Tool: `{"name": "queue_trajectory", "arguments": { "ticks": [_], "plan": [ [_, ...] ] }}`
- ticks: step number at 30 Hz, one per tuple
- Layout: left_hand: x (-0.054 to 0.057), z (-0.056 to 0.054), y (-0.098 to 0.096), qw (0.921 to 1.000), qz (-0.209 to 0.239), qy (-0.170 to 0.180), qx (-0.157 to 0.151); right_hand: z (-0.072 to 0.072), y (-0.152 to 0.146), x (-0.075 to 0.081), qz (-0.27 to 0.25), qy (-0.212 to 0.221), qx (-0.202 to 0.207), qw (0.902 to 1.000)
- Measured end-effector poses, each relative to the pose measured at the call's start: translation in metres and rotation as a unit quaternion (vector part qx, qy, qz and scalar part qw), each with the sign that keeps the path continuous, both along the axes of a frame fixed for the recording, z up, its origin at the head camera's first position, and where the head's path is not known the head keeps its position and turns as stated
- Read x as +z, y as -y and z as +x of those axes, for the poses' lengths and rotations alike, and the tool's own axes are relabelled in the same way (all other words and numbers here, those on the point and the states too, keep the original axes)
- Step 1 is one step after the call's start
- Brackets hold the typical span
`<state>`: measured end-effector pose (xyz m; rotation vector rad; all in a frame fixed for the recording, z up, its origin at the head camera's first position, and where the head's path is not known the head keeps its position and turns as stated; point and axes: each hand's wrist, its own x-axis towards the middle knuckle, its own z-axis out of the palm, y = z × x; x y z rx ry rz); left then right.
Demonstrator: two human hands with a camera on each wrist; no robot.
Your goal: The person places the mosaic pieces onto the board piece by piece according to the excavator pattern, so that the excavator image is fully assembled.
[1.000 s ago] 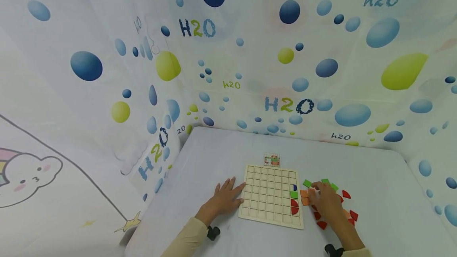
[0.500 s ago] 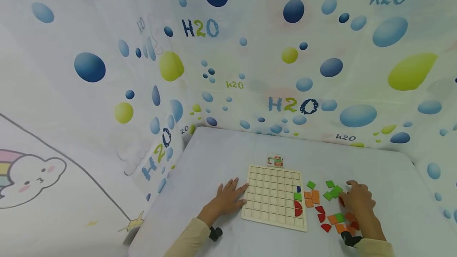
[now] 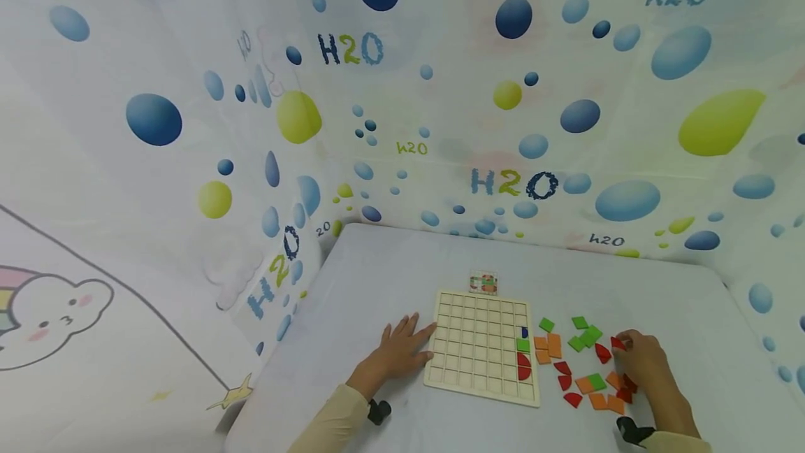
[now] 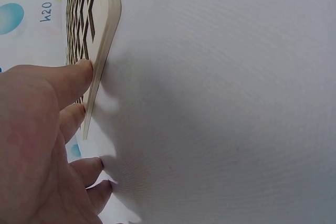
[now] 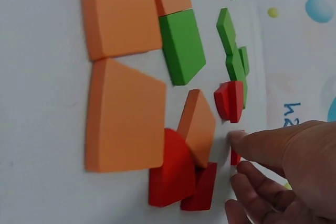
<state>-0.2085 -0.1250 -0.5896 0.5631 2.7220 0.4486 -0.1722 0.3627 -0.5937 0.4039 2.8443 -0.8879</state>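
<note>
We are finding the grid board (image 3: 479,345) lying on the surface (image 3: 383,268), with the left hand (image 3: 396,355) resting straight, spread fingers against its left edge and gripping nothing. Right of the board, beyond the orange tiles (image 3: 554,346), the right hand (image 3: 644,359) is pinching a red piece (image 3: 617,344), thumb and fingers nearly together; we are failing to establish whether it is clearing the surface. For a sound pick-up, we are advising light pressure on opposite edges, a straight lift avoiding the red wedges (image 3: 602,353) on its board side, and steady left-hand contact
</note>
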Motion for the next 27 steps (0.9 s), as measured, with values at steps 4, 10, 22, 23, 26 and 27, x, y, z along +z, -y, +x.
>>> {"name": "queue_trajectory", "arguments": {
  "ticks": [4,10,22,23,26,27],
  "plan": [
    [0.0,0.001,0.0,1.0,-0.001,-0.002,0.002,-0.001,-0.004,-0.006,0.001,-0.028,0.01,0.9995],
    [-0.002,0.0,0.001,1.0,-0.004,-0.006,-0.001,-0.004,-0.002,-0.015,0.01,-0.076,-0.02,0.9969],
    [0.004,0.002,0.0,1.0,-0.007,-0.002,-0.005,-0.032,0.001,-0.018,-0.01,-0.087,-0.016,0.9961],
    [0.004,0.002,-0.001,0.9999,-0.009,-0.002,-0.005,-0.035,0.003,-0.016,-0.011,-0.086,-0.015,0.9961],
    [0.004,0.002,-0.001,0.9999,-0.01,-0.002,-0.004,-0.044,0.014,-0.01,-0.01,-0.087,-0.005,0.9961],
    [0.004,0.002,-0.001,0.9999,-0.011,-0.001,-0.003,-0.046,0.02,-0.008,-0.008,-0.087,0.001,0.9961]
  ]
}}
